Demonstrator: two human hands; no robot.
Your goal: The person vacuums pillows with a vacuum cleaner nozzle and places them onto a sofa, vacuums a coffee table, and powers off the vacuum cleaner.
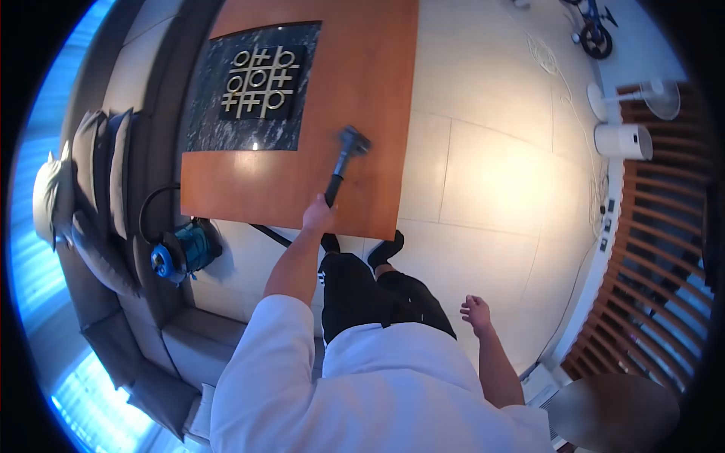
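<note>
My left hand (319, 215) is closed around the black handle of a vacuum cleaner nozzle (346, 155). Its grey head, slightly blurred, is at the surface of the wooden table (362, 90), right of the black marbled inset. My right hand (476, 313) hangs over the floor on the right, its fingers loosely bent and apart, holding nothing. A tic-tac-toe board (260, 81) with gold-coloured pieces lies on the inset. Beside the table's near left corner stands a blue and black vacuum cleaner (183, 251). A black hose (270, 235) shows by the table edge, partly hidden behind my forearm.
A grey sofa (200, 343) with cushions (98, 253) runs along the left and near side. Pale floor tiles (483, 181) stretch right of the table. Along the right are a white fan (657, 98), a white cylindrical device (623, 142), cables, wooden slats (649, 249) and a round stool-like top (612, 411).
</note>
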